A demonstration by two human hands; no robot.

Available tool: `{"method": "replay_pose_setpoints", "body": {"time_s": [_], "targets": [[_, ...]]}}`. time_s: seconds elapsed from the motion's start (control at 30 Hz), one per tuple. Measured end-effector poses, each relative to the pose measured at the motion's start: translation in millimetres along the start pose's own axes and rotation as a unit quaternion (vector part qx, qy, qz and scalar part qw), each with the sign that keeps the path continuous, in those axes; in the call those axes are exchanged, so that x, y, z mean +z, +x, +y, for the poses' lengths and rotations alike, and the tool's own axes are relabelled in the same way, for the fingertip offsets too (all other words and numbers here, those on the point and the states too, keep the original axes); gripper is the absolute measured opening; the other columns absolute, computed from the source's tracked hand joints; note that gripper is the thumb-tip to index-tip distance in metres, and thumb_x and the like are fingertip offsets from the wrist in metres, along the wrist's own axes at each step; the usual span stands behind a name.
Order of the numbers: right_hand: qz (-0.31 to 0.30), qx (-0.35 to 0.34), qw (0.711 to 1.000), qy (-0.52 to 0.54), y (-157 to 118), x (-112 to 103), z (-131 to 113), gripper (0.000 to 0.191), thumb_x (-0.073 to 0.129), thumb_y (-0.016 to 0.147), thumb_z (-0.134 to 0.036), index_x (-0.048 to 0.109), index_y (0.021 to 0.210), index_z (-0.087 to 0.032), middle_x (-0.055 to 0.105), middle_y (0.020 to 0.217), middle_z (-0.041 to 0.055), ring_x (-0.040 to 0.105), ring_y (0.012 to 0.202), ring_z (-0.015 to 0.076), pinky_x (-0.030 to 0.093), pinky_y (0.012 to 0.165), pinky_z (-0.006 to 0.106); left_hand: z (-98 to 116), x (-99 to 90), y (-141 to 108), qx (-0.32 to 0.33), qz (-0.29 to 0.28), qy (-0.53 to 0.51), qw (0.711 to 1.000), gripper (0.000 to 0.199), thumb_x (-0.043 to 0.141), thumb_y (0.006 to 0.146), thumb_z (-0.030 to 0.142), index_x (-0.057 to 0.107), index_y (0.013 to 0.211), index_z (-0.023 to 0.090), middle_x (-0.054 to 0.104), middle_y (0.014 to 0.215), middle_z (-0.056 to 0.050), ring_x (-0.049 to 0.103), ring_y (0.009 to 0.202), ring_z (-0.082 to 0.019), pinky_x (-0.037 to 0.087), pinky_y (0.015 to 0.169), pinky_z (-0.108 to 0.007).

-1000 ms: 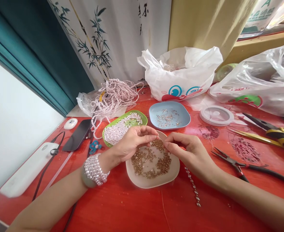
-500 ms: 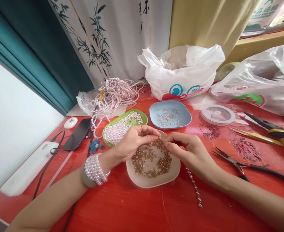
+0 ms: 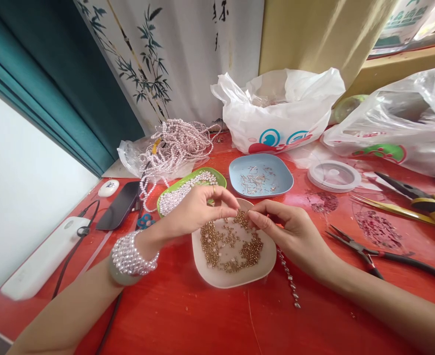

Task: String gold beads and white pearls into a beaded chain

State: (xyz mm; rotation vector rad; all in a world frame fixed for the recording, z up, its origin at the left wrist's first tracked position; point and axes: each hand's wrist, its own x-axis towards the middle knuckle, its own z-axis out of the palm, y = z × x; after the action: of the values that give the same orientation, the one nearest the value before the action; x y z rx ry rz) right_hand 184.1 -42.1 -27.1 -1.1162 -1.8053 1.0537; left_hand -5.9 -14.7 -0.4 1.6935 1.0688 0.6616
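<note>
My left hand (image 3: 202, 209), with beaded bracelets (image 3: 134, 256) round its wrist, is pinched over the back left of a cream plate (image 3: 235, 282) of gold beads (image 3: 252, 249). Whatever lies between its fingertips is too small to make out. Close beside it, my right hand (image 3: 284, 224) pinches at the plate's back right edge. A beaded strand (image 3: 289, 281) hangs from under that hand down onto the red table; its upper end is hidden by the fingers. Behind my left hand lies a green tray (image 3: 222, 178) of pearly beads (image 3: 176, 199).
A blue tray (image 3: 287, 183) with metal pins stands behind the plate. Pliers (image 3: 365, 251) and gold tweezers (image 3: 391, 207) lie at the right. Bead strings (image 3: 180, 143), a phone (image 3: 117, 206) and a white power bank (image 3: 45, 256) are leftward; a white plastic bag (image 3: 276, 118) stands behind.
My left hand has moved slightly left and up, away from my right fingertips. The strand's lower end has shifted a little left and up.
</note>
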Motion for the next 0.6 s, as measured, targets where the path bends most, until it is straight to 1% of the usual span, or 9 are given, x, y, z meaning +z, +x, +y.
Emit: {"method": "replay_pose_setpoints", "body": {"time_s": [0.07, 0.13, 0.17, 0.2, 0.3, 0.4, 0.5, 0.6], "targets": [[0.007, -0.002, 1.000, -0.007, 0.3, -0.2, -0.5, 0.024, 0.048, 0.083, -0.032, 0.060, 0.070, -0.016, 0.058, 0.061, -0.0003, 0.049, 0.054, 0.0105, 0.039, 0.051, 0.023, 3.7, -3.2, -2.2, -0.011, -0.092, 0.072, 0.993, 0.009, 0.063, 0.072, 0.022, 0.066, 0.077, 0.015, 0.065, 0.077, -0.002, 0.057, 0.069, -0.012, 0.044, 0.062, -0.023], [0.014, -0.003, 1.000, -0.012, 0.6, -0.1, -0.8, 0.023, 0.049, 0.083, -0.032, 0.060, 0.070, -0.016, 0.057, 0.060, -0.0006, 0.048, 0.053, 0.0102, 0.038, 0.050, 0.023, 6.7, -3.7, -4.8, 0.000, -0.186, 0.121, 0.975, 0.009, 0.059, 0.072, 0.017, 0.067, 0.077, 0.017, 0.066, 0.078, -0.002, 0.058, 0.075, -0.013, 0.044, 0.068, -0.024], [0.015, -0.003, 1.000, -0.012, 0.8, 0.0, -0.9, 0.023, 0.049, 0.083, -0.032, 0.060, 0.070, -0.016, 0.057, 0.060, -0.0007, 0.048, 0.053, 0.0103, 0.038, 0.050, 0.022, 7.6, -3.0, -6.0, 0.013, -0.220, 0.143, 0.965, 0.012, 0.058, 0.072, 0.015, 0.068, 0.078, 0.017, 0.066, 0.080, -0.002, 0.058, 0.078, -0.014, 0.044, 0.071, -0.025], [0.015, -0.004, 1.000, -0.012, 0.8, 0.1, -0.8, 0.023, 0.049, 0.083, -0.032, 0.060, 0.071, -0.016, 0.057, 0.061, -0.0007, 0.048, 0.053, 0.0104, 0.039, 0.050, 0.022, 8.1, -1.8, -7.3, 0.028, -0.242, 0.163, 0.956, 0.014, 0.057, 0.072, 0.014, 0.069, 0.078, 0.018, 0.066, 0.082, -0.002, 0.058, 0.081, -0.015, 0.044, 0.073, -0.025], [0.014, -0.007, 1.000, -0.012, 0.5, 0.5, -0.3, 0.022, 0.048, 0.083, -0.031, 0.060, 0.071, -0.016, 0.056, 0.061, -0.0008, 0.049, 0.055, 0.0108, 0.039, 0.051, 0.022, 7.4, 2.6, -10.1, 0.065, -0.266, 0.210, 0.939, 0.018, 0.055, 0.073, 0.012, 0.070, 0.079, 0.020, 0.066, 0.086, -0.002, 0.058, 0.084, -0.016, 0.043, 0.076, -0.026], [0.015, -0.003, 1.000, -0.019, -0.2, 0.7, -0.1, 0.023, 0.048, 0.083, -0.032, 0.060, 0.072, -0.017, 0.056, 0.061, -0.0008, 0.049, 0.054, 0.0110, 0.039, 0.050, 0.023, 5.6, 5.5, -11.6, 0.080, -0.267, 0.248, 0.928, 0.021, 0.052, 0.074, 0.011, 0.070, 0.080, 0.021, 0.066, 0.086, -0.002, 0.057, 0.086, -0.016, 0.042, 0.079, -0.027], [0.017, 0.001, 1.000, -0.023, -0.4, 1.1, -0.9, 0.023, 0.048, 0.083, -0.033, 0.060, 0.071, -0.017, 0.057, 0.060, -0.0006, 0.049, 0.054, 0.0112, 0.039, 0.050, 0.023, 5.2, 6.3, -11.8, 0.085, -0.270, 0.262, 0.923, 0.023, 0.051, 0.076, 0.010, 0.070, 0.080, 0.022, 0.065, 0.086, -0.001, 0.057, 0.087, -0.016, 0.042, 0.079, -0.027], [0.020, 0.000, 1.000, -0.021, 0.0, 1.3, -2.1, 0.023, 0.048, 0.083, -0.032, 0.060, 0.070, -0.017, 0.058, 0.061, -0.0005, 0.049, 0.054, 0.0113, 0.039, 0.051, 0.023, 5.5, 6.6, -11.4, 0.088, -0.273, 0.262, 0.922, 0.019, 0.053, 0.077, 0.013, 0.070, 0.079, 0.022, 0.065, 0.087, -0.001, 0.056, 0.088, -0.016, 0.042, 0.078, -0.026]]}}
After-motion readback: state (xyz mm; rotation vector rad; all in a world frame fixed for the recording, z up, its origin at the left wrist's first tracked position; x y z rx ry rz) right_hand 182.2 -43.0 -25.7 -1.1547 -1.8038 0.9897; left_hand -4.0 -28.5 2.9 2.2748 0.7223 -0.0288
